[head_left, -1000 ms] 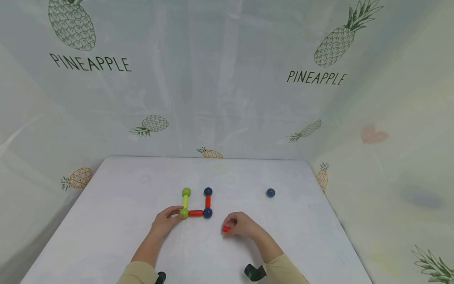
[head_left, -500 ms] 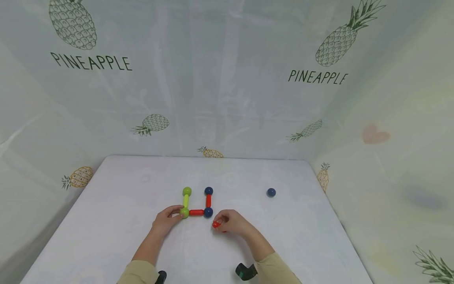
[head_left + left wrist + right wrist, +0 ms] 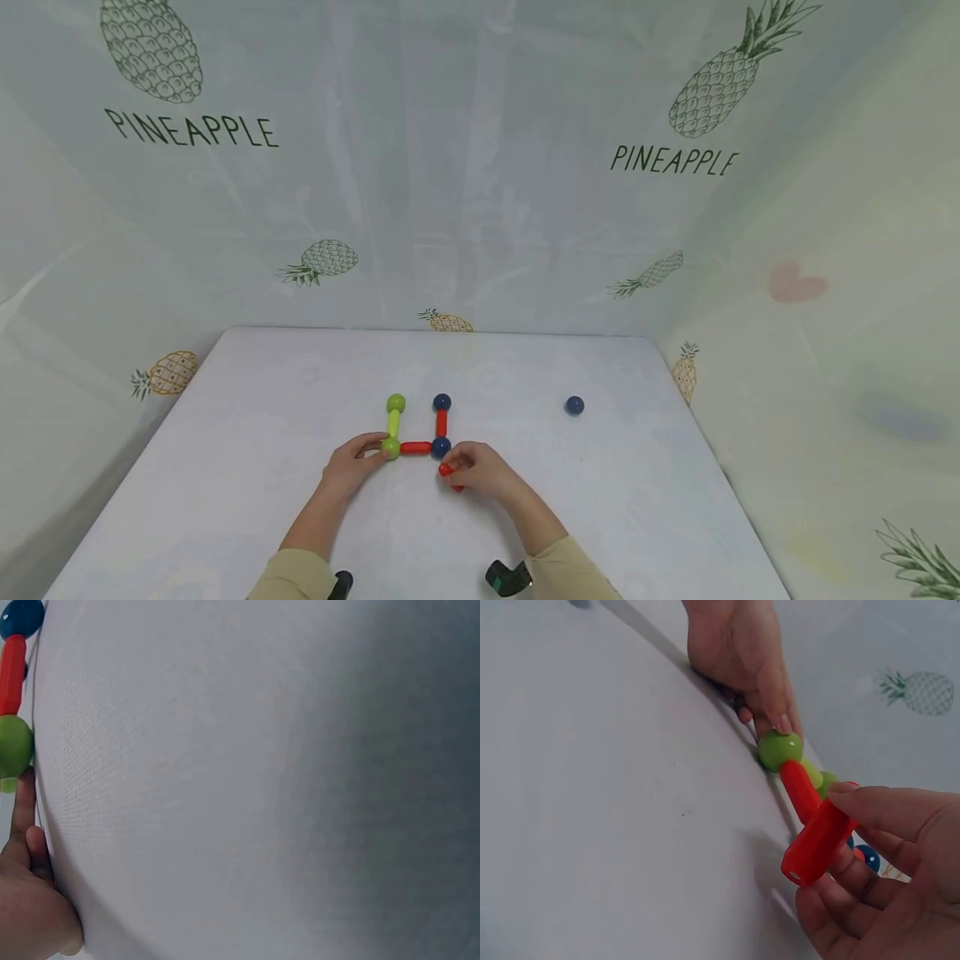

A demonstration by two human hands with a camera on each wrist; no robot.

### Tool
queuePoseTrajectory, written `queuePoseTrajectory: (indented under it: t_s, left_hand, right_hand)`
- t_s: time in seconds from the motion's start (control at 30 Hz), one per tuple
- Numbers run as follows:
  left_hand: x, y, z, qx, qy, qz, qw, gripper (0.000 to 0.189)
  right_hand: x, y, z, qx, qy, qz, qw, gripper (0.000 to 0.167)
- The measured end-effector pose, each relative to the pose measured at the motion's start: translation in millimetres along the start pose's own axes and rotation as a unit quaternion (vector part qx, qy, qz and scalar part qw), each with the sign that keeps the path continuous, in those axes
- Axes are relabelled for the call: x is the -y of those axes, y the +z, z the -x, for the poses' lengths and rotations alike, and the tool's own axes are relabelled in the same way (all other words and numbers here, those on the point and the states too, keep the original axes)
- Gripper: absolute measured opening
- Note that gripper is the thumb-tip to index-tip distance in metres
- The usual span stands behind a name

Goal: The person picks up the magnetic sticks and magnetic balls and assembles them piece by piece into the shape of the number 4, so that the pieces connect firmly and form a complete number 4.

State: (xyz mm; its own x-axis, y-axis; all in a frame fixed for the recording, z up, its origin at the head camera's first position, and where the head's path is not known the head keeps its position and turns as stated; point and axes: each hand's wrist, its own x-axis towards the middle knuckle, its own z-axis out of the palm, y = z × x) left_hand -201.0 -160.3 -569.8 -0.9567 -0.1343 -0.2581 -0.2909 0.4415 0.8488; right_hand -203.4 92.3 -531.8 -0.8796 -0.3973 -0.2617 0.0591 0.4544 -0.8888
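A U-shaped build of balls and rods lies on the white table. Its near-left green ball [image 3: 391, 448] is held between the thumb and fingers of my left hand [image 3: 352, 468]. A red rod [image 3: 416, 447] joins that ball to the near blue ball [image 3: 441, 447]. From these corners, a light green rod [image 3: 393, 423] runs back to a far green ball [image 3: 396, 403], and a second red rod [image 3: 442, 422] to a far blue ball [image 3: 442, 402]. My right hand [image 3: 480, 468] pinches a loose red rod [image 3: 817, 844], tilted, just in front of the near blue ball.
A single blue ball [image 3: 574, 405] lies apart at the back right of the table [image 3: 637, 500]. A curtain with pineapple prints [image 3: 480, 167] hangs behind the table's far edge. Dark devices sit at both wrists, the right one [image 3: 508, 577] near the front.
My right hand has moved left with the loose red rod, up to the near blue ball, and the rod has turned. My left hand stays on the green ball.
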Motion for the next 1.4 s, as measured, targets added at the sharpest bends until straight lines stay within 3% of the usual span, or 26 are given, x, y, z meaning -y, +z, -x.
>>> queuePoseTrajectory:
  t_s: [0.17, 0.6, 1.03, 1.4]
  left_hand:
    - [0.0, -0.3, 0.4, -0.002, 0.004, -0.006, 1.0, 0.039]
    - [-3.9, -1.5, 1.6, -0.003, 0.018, -0.01, 0.9998, 0.037]
    - [-5.6, -1.5, 2.0, -0.004, 0.009, -0.003, 1.0, 0.037]
    - [-6.5, -1.6, 4.3, -0.004, 0.013, -0.002, 0.9999, 0.036]
  right_hand:
    - [0, 6, -1.6, -0.026, -0.002, -0.018, 0.9995, 0.018]
    - [-8, 14, -6.5, -0.048, 0.011, -0.05, 0.9975, 0.017]
    - [-18, 22, -12.0, -0.095, 0.008, -0.1, 0.9904, 0.019]
    - [-18, 29, -11.1, -0.13, 0.032, -0.09, 0.987, 0.019]
